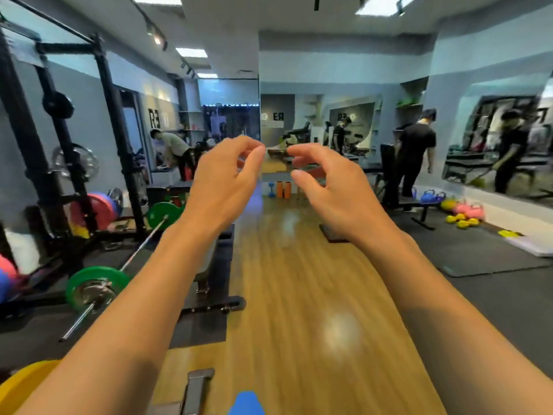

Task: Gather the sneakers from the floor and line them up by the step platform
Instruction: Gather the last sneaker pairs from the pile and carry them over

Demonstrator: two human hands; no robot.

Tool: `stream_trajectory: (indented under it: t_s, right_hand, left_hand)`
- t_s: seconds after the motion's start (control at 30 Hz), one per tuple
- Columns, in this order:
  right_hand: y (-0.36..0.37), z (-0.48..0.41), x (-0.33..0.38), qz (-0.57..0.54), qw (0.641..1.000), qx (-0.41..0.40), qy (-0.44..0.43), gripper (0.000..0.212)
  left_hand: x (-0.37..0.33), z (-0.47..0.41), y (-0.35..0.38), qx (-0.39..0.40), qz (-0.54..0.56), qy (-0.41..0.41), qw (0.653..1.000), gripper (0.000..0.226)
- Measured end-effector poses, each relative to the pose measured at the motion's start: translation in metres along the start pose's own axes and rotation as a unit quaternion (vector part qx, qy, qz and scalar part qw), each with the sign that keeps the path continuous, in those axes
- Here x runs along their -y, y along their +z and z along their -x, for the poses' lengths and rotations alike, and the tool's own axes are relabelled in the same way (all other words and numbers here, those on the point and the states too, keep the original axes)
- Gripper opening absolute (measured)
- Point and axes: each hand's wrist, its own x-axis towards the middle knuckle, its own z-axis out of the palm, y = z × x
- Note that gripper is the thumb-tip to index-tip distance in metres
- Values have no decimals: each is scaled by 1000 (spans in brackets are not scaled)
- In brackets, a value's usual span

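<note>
Both my arms stretch forward at chest height over a wooden floor strip (299, 280). My left hand (224, 181) and my right hand (326, 187) are held side by side, fingers curled loosely and apart, with nothing in either. No sneakers show in this view. A low stack of platforms (276, 163) stands far down the room behind my fingertips, partly hidden by them; I cannot tell if it is the step platform.
A squat rack (59, 175) and a barbell with green plates (98, 286) fill the left. A bench (212, 265) stands left of the wood strip. Black mats (478, 253), kettlebells (466, 211) and a bench lie right. Several people stand farther back. Orange rollers (283, 189) stand ahead.
</note>
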Motion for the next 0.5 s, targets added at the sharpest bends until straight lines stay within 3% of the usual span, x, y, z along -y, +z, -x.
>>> stream_trajectory:
  t_s: [0.23, 0.5]
  right_hand:
    - [-125, 26, -119, 90, 990, -53, 93, 34]
    - [-244, 48, -275, 193, 955, -117, 195, 32]
  left_hand:
    - [-77, -39, 171, 64, 103, 57, 991, 23]
    - [-142, -91, 386, 144, 207, 125, 960, 23]
